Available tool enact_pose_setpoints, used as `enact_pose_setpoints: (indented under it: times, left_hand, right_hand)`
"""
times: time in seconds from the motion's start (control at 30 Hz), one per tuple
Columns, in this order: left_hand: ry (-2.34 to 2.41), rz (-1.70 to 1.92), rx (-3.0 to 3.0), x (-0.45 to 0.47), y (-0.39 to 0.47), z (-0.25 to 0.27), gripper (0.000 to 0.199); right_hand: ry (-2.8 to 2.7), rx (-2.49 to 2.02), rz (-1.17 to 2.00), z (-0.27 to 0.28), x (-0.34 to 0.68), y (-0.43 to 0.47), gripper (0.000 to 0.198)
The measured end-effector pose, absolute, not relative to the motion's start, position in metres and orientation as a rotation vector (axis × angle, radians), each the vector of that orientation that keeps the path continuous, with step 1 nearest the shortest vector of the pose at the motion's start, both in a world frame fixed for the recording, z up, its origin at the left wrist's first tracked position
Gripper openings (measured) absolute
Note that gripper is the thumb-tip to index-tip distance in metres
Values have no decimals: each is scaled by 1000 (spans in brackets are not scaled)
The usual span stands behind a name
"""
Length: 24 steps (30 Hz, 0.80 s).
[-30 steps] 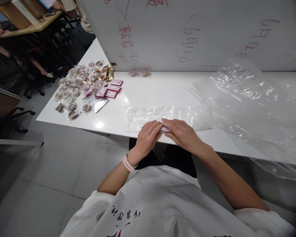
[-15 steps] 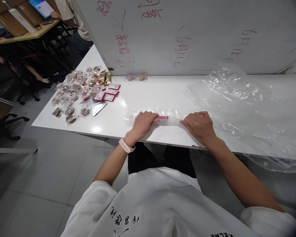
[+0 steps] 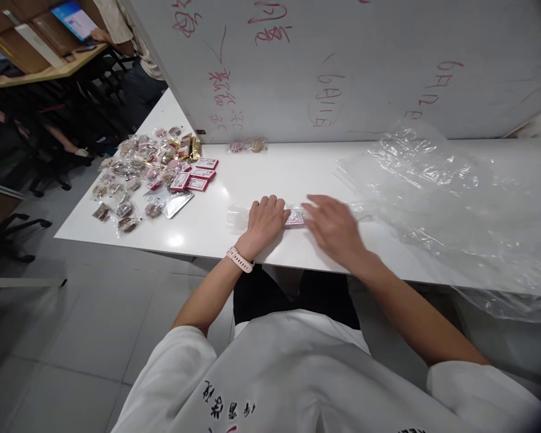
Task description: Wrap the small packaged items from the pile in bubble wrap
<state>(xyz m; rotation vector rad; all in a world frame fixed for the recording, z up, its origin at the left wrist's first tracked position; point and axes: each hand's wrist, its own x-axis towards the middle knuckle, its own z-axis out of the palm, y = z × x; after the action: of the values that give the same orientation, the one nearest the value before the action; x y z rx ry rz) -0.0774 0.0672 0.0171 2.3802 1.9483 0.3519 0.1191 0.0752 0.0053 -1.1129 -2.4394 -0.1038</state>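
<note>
A small pink-and-white box [image 3: 294,219] lies within a strip of clear plastic film [image 3: 237,218] along the front of the white table. My left hand [image 3: 267,221] closes over its left part, thumb against the box and fingers pressing down on the film. Just beyond the box's right end is my right hand [image 3: 333,230], slightly blurred, its fingers stretched out and apart with nothing visible in them. I cannot tell whether its fingertips touch the box or film. Film also runs rightward behind that hand.
A large crumpled plastic sheet [image 3: 469,222] covers the table's right side and hangs over its front edge. At left sit several wrapped snacks [image 3: 137,162] and red-and-white boxes [image 3: 198,183]. A whiteboard [image 3: 388,54] stands behind. Another person's arm [image 3: 112,37] shows far left.
My right hand has let go of the film and moved left to the box's end, fingers opening. The box now shows a white printed face. My left hand stays on it.
</note>
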Motion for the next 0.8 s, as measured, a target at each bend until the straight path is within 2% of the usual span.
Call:
enact_pose_setpoints:
  times: [0.13, 0.23, 0.37, 0.47, 0.6, 0.7, 0.77, 0.8]
  left_hand:
    - [1971, 867, 2206, -74, 47, 22, 12]
    - [1800, 1337, 1635, -71, 5, 33, 10]
    - [1215, 1331, 517, -76, -34, 43, 23]
    - [977, 1315, 80, -82, -30, 46, 17]
    - [1017, 1379, 80, -83, -7, 46, 9]
    - [1280, 1446, 281, -89, 6, 40, 31]
    - [1591, 1629, 427, -103, 12, 34, 45]
    - [1767, 1717, 514, -113, 15, 31, 46]
  right_hand:
    - [-2626, -932, 174, -15, 96, 61, 57]
    - [-2629, -931, 263, -24, 98, 61, 60]
    - [-2620, -919, 308, -23, 102, 63, 59]
    - [-2633, -919, 314, -20, 101, 62, 55]
    - [-2637, -956, 339, -15, 99, 60, 53]
    - [-2631, -968, 371, -13, 99, 60, 53]
    - [-2622, -962, 394, -12, 100, 60, 52]
    - [-2617, -957, 403, -12, 100, 60, 51]
